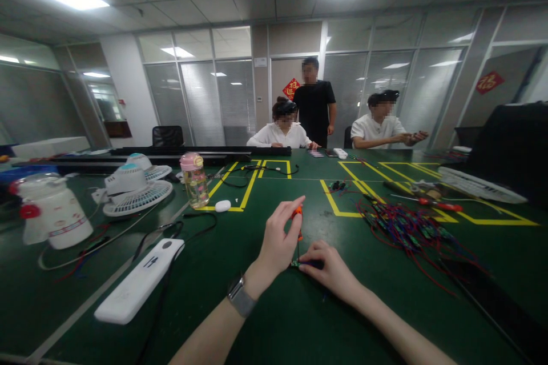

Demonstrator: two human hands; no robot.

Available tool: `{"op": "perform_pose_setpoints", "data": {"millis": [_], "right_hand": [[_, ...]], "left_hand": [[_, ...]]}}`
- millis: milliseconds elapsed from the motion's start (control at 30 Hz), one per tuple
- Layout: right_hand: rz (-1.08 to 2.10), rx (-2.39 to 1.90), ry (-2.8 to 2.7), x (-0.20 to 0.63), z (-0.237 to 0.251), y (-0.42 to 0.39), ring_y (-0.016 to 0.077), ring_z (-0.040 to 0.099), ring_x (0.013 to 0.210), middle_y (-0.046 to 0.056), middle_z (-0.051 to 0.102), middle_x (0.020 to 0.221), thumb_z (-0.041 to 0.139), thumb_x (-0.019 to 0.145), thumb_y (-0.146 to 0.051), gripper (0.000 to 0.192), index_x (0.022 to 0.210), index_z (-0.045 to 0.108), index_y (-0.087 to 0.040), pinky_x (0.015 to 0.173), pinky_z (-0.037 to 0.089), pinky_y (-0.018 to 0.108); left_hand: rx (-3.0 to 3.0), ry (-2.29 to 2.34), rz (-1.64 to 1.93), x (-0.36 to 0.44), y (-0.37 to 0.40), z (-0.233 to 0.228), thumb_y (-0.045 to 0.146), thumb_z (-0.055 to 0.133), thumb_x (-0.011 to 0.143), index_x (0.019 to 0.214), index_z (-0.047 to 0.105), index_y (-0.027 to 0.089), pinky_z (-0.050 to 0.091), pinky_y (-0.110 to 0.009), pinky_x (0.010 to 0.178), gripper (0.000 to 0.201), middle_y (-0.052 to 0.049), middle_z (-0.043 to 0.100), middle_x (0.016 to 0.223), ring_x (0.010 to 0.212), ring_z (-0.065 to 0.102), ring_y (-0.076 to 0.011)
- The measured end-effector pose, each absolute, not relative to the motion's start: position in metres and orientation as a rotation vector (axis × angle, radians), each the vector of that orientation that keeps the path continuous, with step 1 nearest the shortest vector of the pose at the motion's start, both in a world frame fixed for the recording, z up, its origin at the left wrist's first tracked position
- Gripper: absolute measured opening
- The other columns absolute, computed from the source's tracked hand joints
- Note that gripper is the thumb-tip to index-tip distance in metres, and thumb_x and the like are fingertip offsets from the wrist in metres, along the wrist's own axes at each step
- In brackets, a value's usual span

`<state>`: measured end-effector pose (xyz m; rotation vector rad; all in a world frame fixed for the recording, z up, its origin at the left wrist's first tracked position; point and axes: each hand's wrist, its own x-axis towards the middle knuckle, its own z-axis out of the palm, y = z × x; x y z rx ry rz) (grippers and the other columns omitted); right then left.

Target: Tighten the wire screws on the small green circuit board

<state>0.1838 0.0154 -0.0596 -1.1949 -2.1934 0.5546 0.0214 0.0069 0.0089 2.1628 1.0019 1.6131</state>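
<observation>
The board point(297, 264), a small green circuit piece, lies flat on the green table point(265, 319) right in front of the person, pinned there by the right hand point(331, 271), whose fingers press together on its edge, seemingly to keep it from sliding. The left hand point(278, 242) stands above it, fingers pinching the orange handle of a screwdriver point(298, 222) held upright, tip down on the board. To the right lies a heap of wires point(406, 228); to the left lie a white box point(139, 288) and fans point(135, 188). Three other people are at the far end.
</observation>
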Motion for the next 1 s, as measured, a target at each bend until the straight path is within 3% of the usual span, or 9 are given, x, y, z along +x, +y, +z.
{"op": "perform_pose_setpoints", "data": {"millis": [200,400,533,700,867,1000], "right_hand": [[0.550,-1.181,-2.192,0.1851,-0.0627,0.0166,0.0213,0.059,0.086,0.006,0.068,0.085,0.069,0.080,-0.027,0.013,0.088,0.078,-0.022,0.079,0.044,0.032],[0.573,-1.191,-2.189,0.1848,-0.0591,0.0154,0.0215,0.059,0.087,0.006,0.068,0.086,0.068,0.080,-0.027,0.013,0.088,0.078,-0.023,0.080,0.045,0.032],[0.563,-1.200,-2.199,0.1845,-0.0582,0.0152,0.0219,0.058,0.087,0.006,0.068,0.086,0.069,0.080,-0.026,0.012,0.089,0.078,-0.023,0.080,0.044,0.032],[0.553,-1.187,-2.201,0.1841,-0.0595,0.0156,0.0217,0.059,0.087,0.006,0.068,0.087,0.070,0.080,-0.025,0.012,0.088,0.078,-0.021,0.081,0.044,0.032],[0.556,-1.194,-2.199,0.1841,-0.0607,0.0167,0.0222,0.058,0.088,0.007,0.068,0.086,0.070,0.080,-0.025,0.013,0.089,0.078,-0.022,0.079,0.044,0.032],[0.554,-1.178,-2.201,0.1845,-0.0621,0.0178,0.0219,0.058,0.087,0.006,0.068,0.086,0.070,0.080,-0.026,0.013,0.090,0.078,-0.022,0.080,0.044,0.032]], "left_hand": [[2.167,1.084,1.694,0.0218,0.0083,0.0083,0.019,0.055,0.090,0.111,0.065,0.021,0.047,-0.027,0.077,0.023,-0.003,0.059,0.090,0.082,0.058,-0.0150],[2.145,1.014,1.659,0.0214,0.0065,0.0076,0.018,0.044,0.095,0.123,0.058,0.022,0.047,-0.028,0.082,0.031,-0.005,0.062,0.102,0.093,0.059,-0.0152],[2.151,1.110,1.727,0.0212,0.0067,0.0075,0.023,0.057,0.090,0.107,0.066,0.021,0.047,-0.027,0.077,0.020,-0.003,0.058,0.090,0.083,0.058,-0.0152],[2.114,1.038,1.686,0.0211,0.0081,0.0067,0.021,0.042,0.097,0.123,0.058,0.022,0.046,-0.030,0.085,0.031,-0.006,0.060,0.104,0.096,0.058,-0.0163],[2.142,1.077,1.709,0.0220,0.0084,0.0061,0.023,0.055,0.091,0.111,0.065,0.022,0.047,-0.028,0.078,0.023,-0.003,0.057,0.090,0.084,0.057,-0.0152],[2.132,1.045,1.625,0.0219,0.0070,0.0077,0.021,0.042,0.097,0.126,0.056,0.023,0.046,-0.028,0.082,0.032,-0.004,0.059,0.099,0.089,0.058,-0.0149]]}}
